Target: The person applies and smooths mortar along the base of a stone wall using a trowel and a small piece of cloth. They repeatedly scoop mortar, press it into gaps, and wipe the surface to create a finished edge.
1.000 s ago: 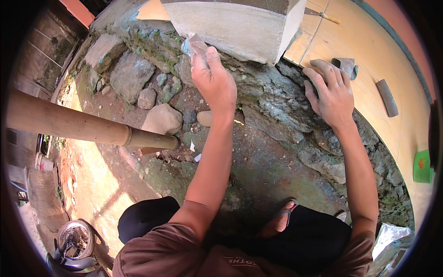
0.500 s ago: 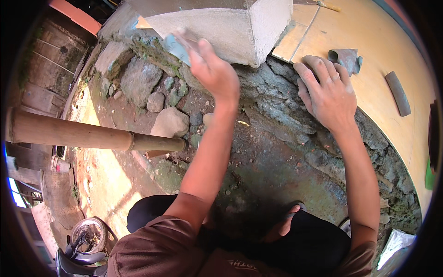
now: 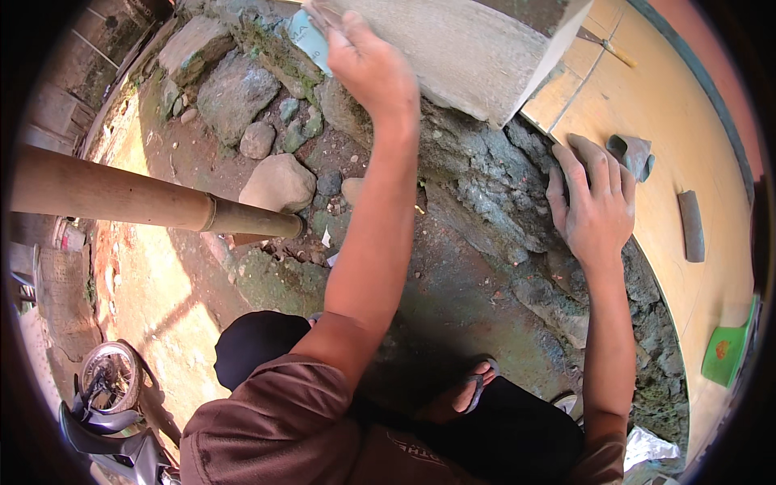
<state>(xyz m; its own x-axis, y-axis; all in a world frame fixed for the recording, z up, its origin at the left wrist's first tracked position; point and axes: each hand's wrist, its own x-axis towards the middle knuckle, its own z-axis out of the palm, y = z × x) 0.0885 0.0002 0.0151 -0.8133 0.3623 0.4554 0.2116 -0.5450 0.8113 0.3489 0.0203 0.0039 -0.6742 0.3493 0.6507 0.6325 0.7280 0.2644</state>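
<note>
My left hand [image 3: 372,73] is closed around a folded piece of sandpaper [image 3: 309,42] with a pale blue printed backing. It is up against the lower left part of a whitish, block-shaped pillar base [image 3: 469,61]. Whether the sandpaper touches the surface is hidden behind the fingers. Dusty-looking, my right hand [image 3: 594,194] rests with fingers spread on the edge of the yellow tiled floor [image 3: 659,105], holding nothing. Just beyond its fingertips lies a curled grey piece of sandpaper [image 3: 633,155]. Another rolled grey strip [image 3: 692,226] lies farther right on the tiles.
A bamboo pole [image 3: 153,194] juts in from the left above stones [image 3: 279,184] and dirt. A rough stone ledge [image 3: 477,182] runs below the tiles. A tool with a yellowish handle [image 3: 621,55], a green container [image 3: 727,352] and a motorbike wheel [image 3: 111,376] are at the edges.
My view has shifted, so the pillar base and tiles sit farther right. My left hand has moved leftward along the pillar base with the sandpaper. My right hand stays at the tile edge.
</note>
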